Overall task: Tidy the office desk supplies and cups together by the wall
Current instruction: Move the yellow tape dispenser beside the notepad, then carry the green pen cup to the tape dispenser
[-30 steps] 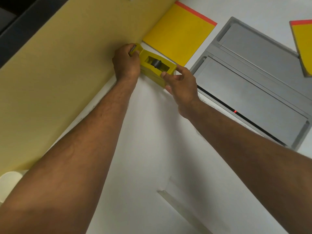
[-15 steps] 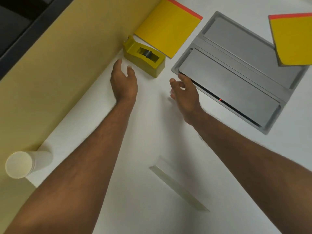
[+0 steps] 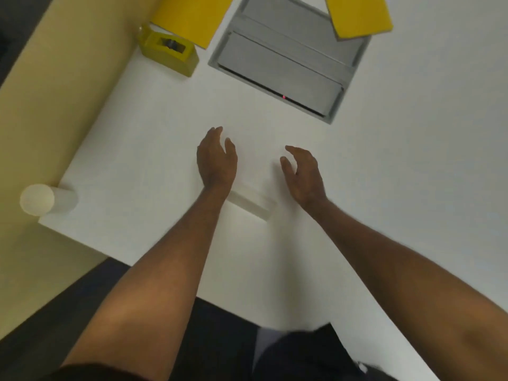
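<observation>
A yellow tape dispenser [image 3: 169,52] stands on the white desk [image 3: 412,160] against the yellow wall panel [image 3: 55,92]. A white paper cup [image 3: 41,199] stands at the desk's near left corner by the wall. A clear plastic ruler [image 3: 251,206] lies flat between my wrists, partly hidden under my left wrist. My left hand [image 3: 215,160] and my right hand [image 3: 303,174] hover over the middle of the desk, fingers relaxed, holding nothing. Both are well short of the dispenser.
A yellow notepad [image 3: 189,17] lies by the wall behind the dispenser. A second yellow pad [image 3: 360,15] rests on the far corner of a grey recessed cable hatch [image 3: 283,59] with a red light. The desk's near edge runs above my dark trousers [image 3: 275,353].
Both hands let go of the tape dispenser by the wall and drew back toward me to the desk's middle. The view tilted down, bringing the cup and the desk edge into sight.
</observation>
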The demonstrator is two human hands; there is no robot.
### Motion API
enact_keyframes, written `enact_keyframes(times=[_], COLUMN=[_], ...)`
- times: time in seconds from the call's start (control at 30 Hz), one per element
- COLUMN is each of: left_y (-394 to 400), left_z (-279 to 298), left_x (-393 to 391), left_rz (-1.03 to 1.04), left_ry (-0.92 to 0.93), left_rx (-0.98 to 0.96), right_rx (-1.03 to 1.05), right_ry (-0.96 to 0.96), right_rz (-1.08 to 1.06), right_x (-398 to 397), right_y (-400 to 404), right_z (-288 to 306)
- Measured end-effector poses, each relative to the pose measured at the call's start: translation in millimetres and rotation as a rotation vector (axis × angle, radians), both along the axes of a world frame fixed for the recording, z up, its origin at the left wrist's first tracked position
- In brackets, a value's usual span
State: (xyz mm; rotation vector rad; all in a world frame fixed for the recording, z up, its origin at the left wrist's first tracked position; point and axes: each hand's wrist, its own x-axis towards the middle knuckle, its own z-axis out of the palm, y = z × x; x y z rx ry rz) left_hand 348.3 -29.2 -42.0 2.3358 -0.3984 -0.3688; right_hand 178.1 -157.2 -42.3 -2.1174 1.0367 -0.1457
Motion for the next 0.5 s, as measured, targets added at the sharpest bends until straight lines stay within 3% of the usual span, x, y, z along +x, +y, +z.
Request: enact_keyframes(times=[0.5], left_y=[33], left_z=[20], left_x=[-275], left_rz=[-0.438], left_ry=[-0.145], left_rx=[0.209], right_rx=[-0.059], right_ry=[0.033], right_rz=[-0.047], right_x=[-274], right_y=[40], right_z=[23])
